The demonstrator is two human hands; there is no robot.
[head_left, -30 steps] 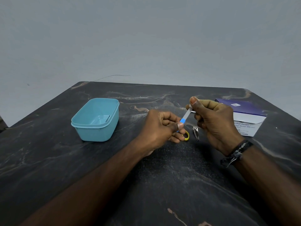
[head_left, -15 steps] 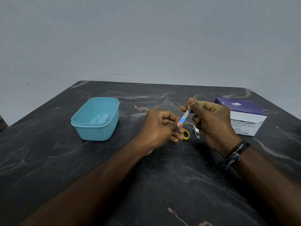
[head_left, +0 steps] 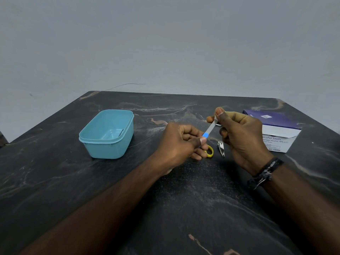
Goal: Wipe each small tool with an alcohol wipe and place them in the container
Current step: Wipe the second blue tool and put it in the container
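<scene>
A thin nail file point(head_left: 209, 129) with a blue handle is held tilted above the table between both hands. My left hand point(head_left: 181, 142) grips its blue lower end. My right hand point(head_left: 239, 137) pinches the upper tip between thumb and forefinger, with a bit of white alcohol wipe point(head_left: 215, 118) showing around the file. The light blue container point(head_left: 108, 144) stands open at the left, apart from both hands. A metal nail clipper point(head_left: 221, 148) lies on the table between the hands. The yellow handle of small scissors point(head_left: 210, 151) shows under my left fingers; the rest is hidden.
A purple and white box of alcohol swabs point(head_left: 279, 133) sits open at the right, behind my right hand. The dark marbled table point(head_left: 184, 199) ends at a grey wall at the back. A dark wristband point(head_left: 265, 173) is on my right wrist.
My right thumb and forefinger have slid slightly down and back up along the file's upper end. My left hand, the container and the tools on the table have stayed put.
</scene>
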